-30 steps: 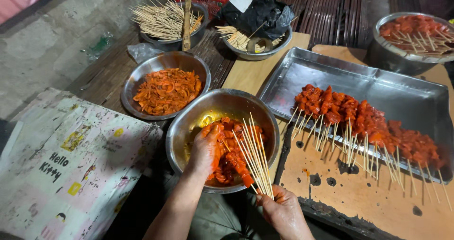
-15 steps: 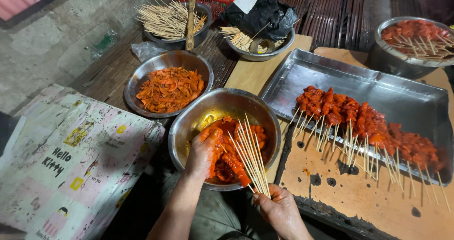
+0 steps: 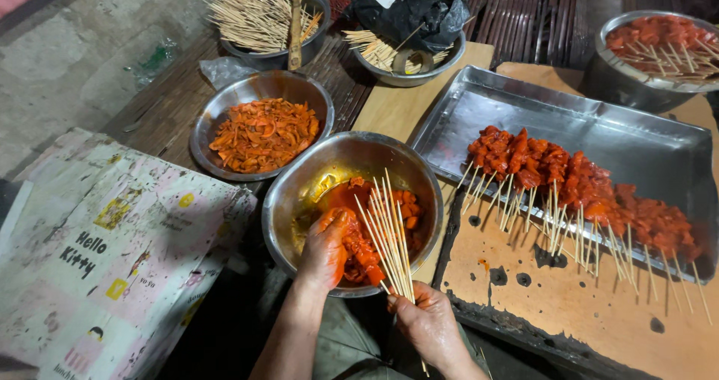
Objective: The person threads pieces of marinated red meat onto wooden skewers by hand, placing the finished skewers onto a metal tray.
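My left hand (image 3: pixel 323 251) is sunk in the marinated meat (image 3: pixel 367 241) of the centre-frame steel bowl (image 3: pixel 299 193), grip closed loosely on a chunk, right hand (image 3: pixel 428 321) w/ grip tight on a skewer bundle (image 3: pixel 388 234) at lower centre, and I reckon slick fingers could let sticks slip or jab me.

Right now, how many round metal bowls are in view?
5: the marinated-meat bowl nearest the hands, one of orange shreds behind it, two at the back holding skewers, one far right.
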